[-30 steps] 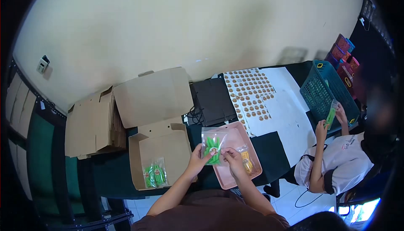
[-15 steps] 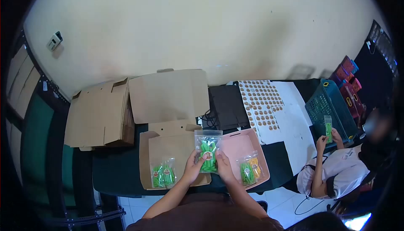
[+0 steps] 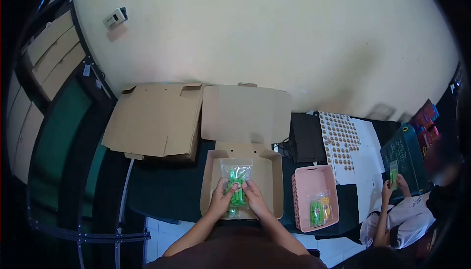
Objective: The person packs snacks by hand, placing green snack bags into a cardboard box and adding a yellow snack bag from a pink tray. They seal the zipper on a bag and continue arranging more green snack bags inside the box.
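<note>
Holding green-filled bag [image 3: 238, 197] over open box [image 3: 277, 186]
Clamping both sides in equally near left grip [image 3: 221, 200] and right grip [image 3: 256, 202], aiming long axis forward.

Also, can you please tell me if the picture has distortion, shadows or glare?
In the head view, the wide-angle lens seems to bend the metal rail at lower left, and the corners go black; the head view also shows soft shadows on the wall toward the right, small highlights on the clear bag in the hands, and prints on the sticker sheet too small to read.
</note>
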A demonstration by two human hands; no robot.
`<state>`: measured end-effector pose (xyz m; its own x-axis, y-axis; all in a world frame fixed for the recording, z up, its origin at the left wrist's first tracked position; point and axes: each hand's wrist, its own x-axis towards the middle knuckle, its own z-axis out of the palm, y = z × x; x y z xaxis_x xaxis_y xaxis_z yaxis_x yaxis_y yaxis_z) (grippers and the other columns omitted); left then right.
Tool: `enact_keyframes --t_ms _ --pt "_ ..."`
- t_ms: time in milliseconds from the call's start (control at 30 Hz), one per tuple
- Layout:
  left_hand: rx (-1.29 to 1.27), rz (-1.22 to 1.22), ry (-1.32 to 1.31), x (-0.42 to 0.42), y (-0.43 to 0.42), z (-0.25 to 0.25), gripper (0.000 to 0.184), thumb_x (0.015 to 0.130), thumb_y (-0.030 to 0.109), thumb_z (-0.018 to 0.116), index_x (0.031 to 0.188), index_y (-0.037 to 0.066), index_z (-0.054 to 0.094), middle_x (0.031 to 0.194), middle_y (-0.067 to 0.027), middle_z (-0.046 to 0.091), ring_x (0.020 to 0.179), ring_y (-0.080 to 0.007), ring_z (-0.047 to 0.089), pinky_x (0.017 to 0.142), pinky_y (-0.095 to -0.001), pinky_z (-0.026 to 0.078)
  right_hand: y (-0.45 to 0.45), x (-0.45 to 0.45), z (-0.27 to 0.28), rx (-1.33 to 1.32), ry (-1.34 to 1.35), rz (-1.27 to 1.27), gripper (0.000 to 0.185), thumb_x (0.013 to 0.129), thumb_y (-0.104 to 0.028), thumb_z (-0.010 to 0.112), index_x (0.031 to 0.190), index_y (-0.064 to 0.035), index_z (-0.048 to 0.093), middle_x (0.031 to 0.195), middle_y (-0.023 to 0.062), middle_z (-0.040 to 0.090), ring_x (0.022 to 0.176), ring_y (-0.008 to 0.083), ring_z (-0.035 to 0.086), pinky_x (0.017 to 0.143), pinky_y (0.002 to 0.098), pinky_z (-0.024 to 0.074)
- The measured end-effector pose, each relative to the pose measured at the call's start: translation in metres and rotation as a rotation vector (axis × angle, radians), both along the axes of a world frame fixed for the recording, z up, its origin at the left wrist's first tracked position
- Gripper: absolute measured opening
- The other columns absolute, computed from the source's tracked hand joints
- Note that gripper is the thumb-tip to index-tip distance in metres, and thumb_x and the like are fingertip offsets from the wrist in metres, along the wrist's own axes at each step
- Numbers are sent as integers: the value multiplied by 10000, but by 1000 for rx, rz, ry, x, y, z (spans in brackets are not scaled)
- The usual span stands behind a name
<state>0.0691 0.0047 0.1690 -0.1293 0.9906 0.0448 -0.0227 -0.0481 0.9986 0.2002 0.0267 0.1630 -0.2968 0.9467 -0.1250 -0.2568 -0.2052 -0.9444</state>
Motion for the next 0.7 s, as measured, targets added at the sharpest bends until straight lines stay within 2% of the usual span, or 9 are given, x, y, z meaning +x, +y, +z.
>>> enact_keyframes --t_ms 67,133,200,267,300,400,600,667,700 --pt "20 79 55 -6 -5 -12 281 882 239 546 1012 13 442 905 -103 565 866 -149 535 754 -291 429 3 -8 -9 36 -73 42 304 945 -184 401 1187 -6 444 1027 43 528 953 92 466 847 234 368" --pt "-26 56 -152 -11 -11 -3 292 881 236 550 1039 21 430 927 -103 565 877 -138 533 746 -270 429 0 -14 -3 6 -50 117 302 945 -189 398 1176 -4 453 1020 45 532 945 96 470 842 234 370" --pt "-8 43 -165 -16 -12 -4 296 878 213 557 1062 26 420 972 -110 565 898 -133 533 743 -257 432 -1 -19 -1 17 -95 157 358 945 -227 396 1221 1 406 1081 68 514 1004 128 466 888 251 356" --pt "1 40 -151 -15 -13 3 302 872 189 565 1079 21 422 1012 -117 559 925 -139 533 763 -263 432 -7 -27 4 294 -178 -82 424 932 -232 435 1275 -1 339 1151 88 477 1067 161 446 935 269 335" --pt "-130 3 -168 -17 -13 9 318 865 164 573 1098 12 419 1028 -112 552 957 -142 524 788 -266 429 -7 -29 7 397 -242 -88 481 916 -214 475 1307 -4 287 1188 100 447 1100 178 427 956 281 323" --pt "65 -22 -179 -13 -4 -3 316 870 170 565 1107 18 423 1001 -100 569 918 -139 543 768 -262 440 -9 -27 23 193 -195 -36 513 904 -229 499 1312 1 287 1227 107 430 1139 187 397 983 304 294" --pt "-81 8 -239 -25 11 -11 297 922 252 466 1100 15 439 1007 -107 543 950 -126 505 816 -265 411 19 -37 4 82 -74 -30 411 924 -215 460 1244 29 374 1136 108 490 1083 156 436 930 276 341" --pt "-6 101 -65 -34 17 -9 307 925 254 460 1113 12 432 1007 -107 545 959 -133 499 827 -268 401 32 -45 10 75 20 24 405 925 -204 457 1249 25 377 1153 113 485 1090 156 432 934 282 336" --pt "-76 100 -191 -37 19 -11 318 925 255 460 1124 9 424 1009 -109 544 972 -141 492 845 -273 390 32 -44 14 80 -138 -4 408 923 -201 461 1247 33 379 1151 114 492 1081 155 440 930 288 341"
